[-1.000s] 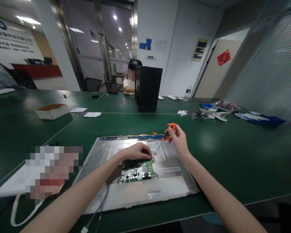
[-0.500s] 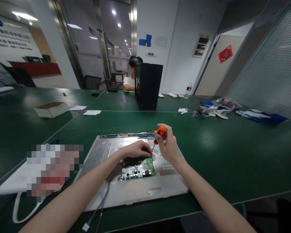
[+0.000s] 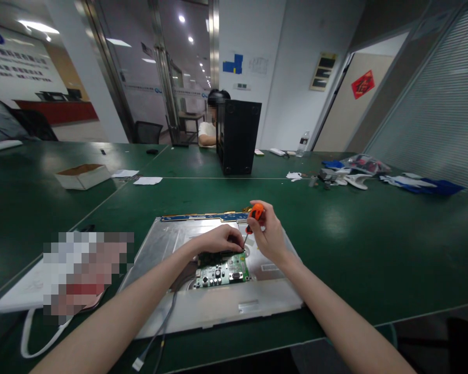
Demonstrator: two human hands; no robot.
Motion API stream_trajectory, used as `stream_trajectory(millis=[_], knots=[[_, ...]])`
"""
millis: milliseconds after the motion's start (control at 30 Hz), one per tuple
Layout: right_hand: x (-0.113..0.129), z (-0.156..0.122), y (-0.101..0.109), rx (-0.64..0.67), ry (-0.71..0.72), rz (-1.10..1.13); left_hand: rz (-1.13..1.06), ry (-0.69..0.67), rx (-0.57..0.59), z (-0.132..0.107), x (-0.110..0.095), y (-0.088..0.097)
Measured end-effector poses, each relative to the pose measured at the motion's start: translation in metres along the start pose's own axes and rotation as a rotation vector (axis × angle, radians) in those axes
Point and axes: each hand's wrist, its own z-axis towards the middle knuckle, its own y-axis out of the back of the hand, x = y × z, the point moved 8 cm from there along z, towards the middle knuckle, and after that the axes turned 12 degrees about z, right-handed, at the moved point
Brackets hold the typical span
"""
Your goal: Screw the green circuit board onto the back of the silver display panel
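Note:
My right hand [image 3: 269,234] is closed round the orange and black handle of a screwdriver [image 3: 256,213]. Its thin shaft slants down to the upper right corner of a green circuit board [image 3: 222,272]. My left hand [image 3: 224,240] rests at the board's top edge, fingers curled and pinched close to the screwdriver tip; what they hold, if anything, is hidden. The board lies on the silver metal back of a flat display panel [image 3: 167,317]. A narrow blue circuit strip [image 3: 195,217] runs along the panel's far edge. A grey cable [image 3: 167,322] trails off the near edge.
A white device [image 3: 19,291] with a pale cord, partly blurred out, lies left of the panel on the green table [image 3: 359,249]. Farther off are an open box [image 3: 81,176], a black computer case [image 3: 239,137], a bottle [image 3: 303,144] and scattered parts. A person [image 3: 207,132] sits behind the case.
The screwdriver's handle and my right hand have shifted slightly to the left, making the shaft a little more upright. My left hand and the panel stay in place.

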Motion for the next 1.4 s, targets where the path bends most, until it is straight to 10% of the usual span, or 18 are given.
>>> stream_trajectory(millis=[1400], knots=[[0.004, -0.001, -0.006, 0.061, 0.162, -0.136, 0.053, -0.056, -0.021, 0.001, 0.0, 0.001]])
